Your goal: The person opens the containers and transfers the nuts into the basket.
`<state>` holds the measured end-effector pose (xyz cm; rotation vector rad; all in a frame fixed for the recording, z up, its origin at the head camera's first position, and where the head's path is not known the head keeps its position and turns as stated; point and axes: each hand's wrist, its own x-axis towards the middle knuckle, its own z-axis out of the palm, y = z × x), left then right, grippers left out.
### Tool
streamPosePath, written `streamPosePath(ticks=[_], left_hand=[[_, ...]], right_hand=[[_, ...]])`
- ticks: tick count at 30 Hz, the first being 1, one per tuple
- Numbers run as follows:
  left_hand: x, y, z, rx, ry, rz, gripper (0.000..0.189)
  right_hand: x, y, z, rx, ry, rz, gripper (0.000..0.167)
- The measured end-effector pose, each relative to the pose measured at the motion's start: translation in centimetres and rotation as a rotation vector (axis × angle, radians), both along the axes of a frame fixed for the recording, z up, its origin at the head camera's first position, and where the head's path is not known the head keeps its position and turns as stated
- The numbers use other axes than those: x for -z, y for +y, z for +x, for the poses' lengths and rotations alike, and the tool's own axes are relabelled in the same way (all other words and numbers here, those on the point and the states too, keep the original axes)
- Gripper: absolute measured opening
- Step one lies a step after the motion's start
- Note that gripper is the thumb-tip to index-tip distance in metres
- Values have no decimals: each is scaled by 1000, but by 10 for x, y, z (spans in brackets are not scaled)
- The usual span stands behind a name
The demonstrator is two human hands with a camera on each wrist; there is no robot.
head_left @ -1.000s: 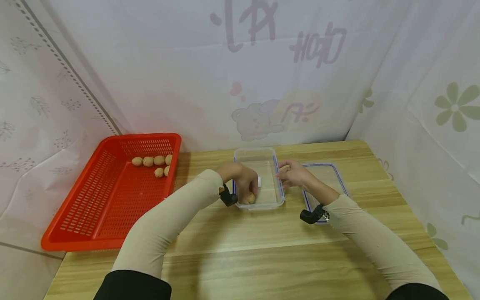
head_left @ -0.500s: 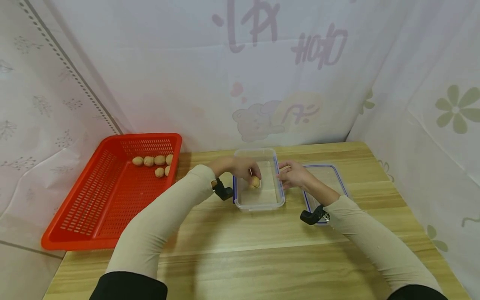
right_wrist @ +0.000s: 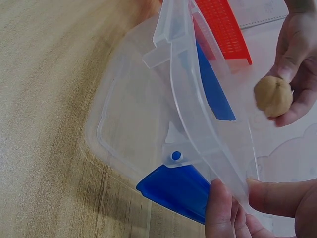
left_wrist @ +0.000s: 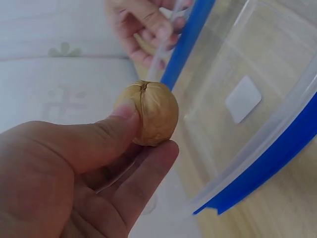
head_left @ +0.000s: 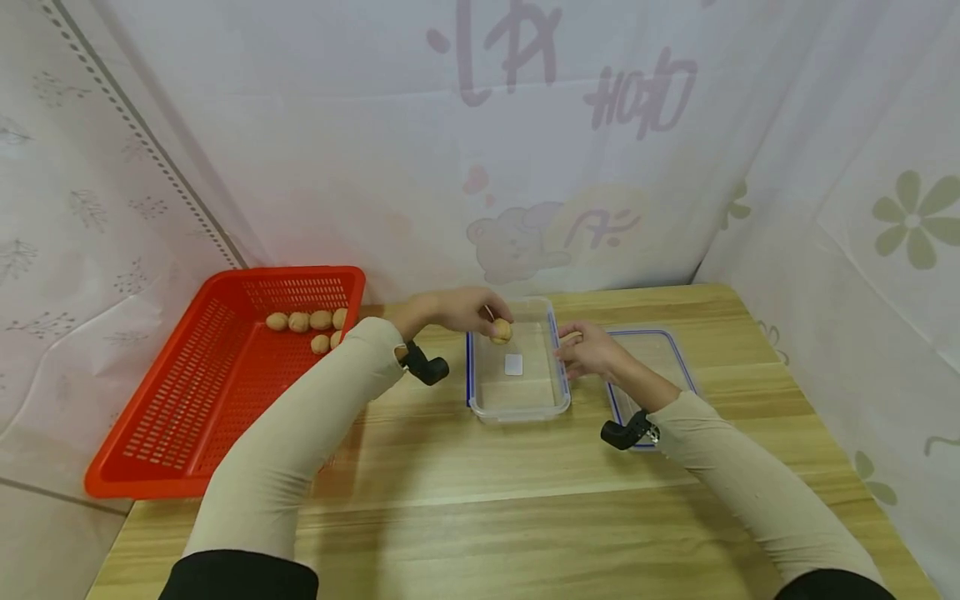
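Note:
My left hand (head_left: 463,310) pinches a round tan walnut (left_wrist: 156,115) between thumb and fingers. It is over the left back part of a clear plastic food container (head_left: 519,413) with blue side clips. In the right wrist view the walnut (right_wrist: 273,97) hangs above the rim. A small white label (head_left: 513,364) shows at the container's bottom, with no walnuts around it. On the container's right side, my right hand (head_left: 588,350) grips the wall, thumb on one side and fingers on the other, beside a blue clip (right_wrist: 178,192).
A red plastic basket (head_left: 150,425) stands at the left with several walnuts (head_left: 320,320) along its far right side. Right of the container lies a clear lid (head_left: 652,354) with a blue seal, partly under the right forearm. A printed white curtain (head_left: 360,150) hangs behind the wooden table (head_left: 495,517).
My left hand has lifted the walnut from the container's near left corner and carried it back, toward the far left rim. The right hand keeps its grip on the container.

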<state>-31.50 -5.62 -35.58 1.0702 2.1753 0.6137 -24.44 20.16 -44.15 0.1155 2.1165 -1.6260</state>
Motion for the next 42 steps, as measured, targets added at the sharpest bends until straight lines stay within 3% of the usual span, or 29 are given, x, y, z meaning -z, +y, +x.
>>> streamPosePath(ticks=[5, 10, 18, 26, 33, 42], left_hand=[[-13, -18, -2, -55, 16, 61, 37], [-24, -42, -5, -158, 33, 104, 34], [-43, -95, -7, -301, 35, 156, 39], [-56, -144, -1, -429, 42, 187, 39], [-53, -186, 2, -497, 123, 169, 43], [-37, -234, 4, -590, 109, 122, 43]], right_hand=[[0, 0, 1, 2, 4, 11, 41], [0, -1, 1, -2, 6, 15, 43], [0, -1, 1, 1, 5, 21, 43], [1, -2, -1, 12, 4, 13, 43], [2, -1, -1, 11, 11, 7, 44], [3, 0, 1, 10, 11, 7, 44]])
